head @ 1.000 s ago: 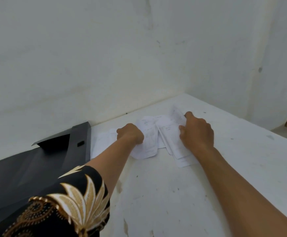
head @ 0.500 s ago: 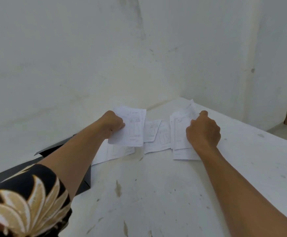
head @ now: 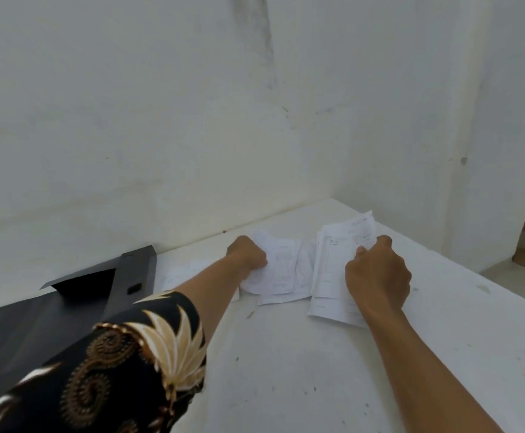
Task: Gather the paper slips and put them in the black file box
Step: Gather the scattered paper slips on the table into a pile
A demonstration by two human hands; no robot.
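- The person's left hand (head: 248, 256) is curled shut and pinches a bent white slip at its edge.
- The right hand (head: 378, 273) is also curled and grips a small stack of slips, thumb on top.
- The paper slips (head: 289, 270) lie on the white table (head: 317, 370), near the back wall, right between and under the two hands.
- One more slip lies flat to the left, half hidden behind the left arm.
- The black file box (head: 67, 301) sits on the table's left side, just beside that slip and close to the left arm.
- It lies open, and I see no slips inside it.
- A black sleeve (head: 123, 364) with gold leaves covers the upper left arm.
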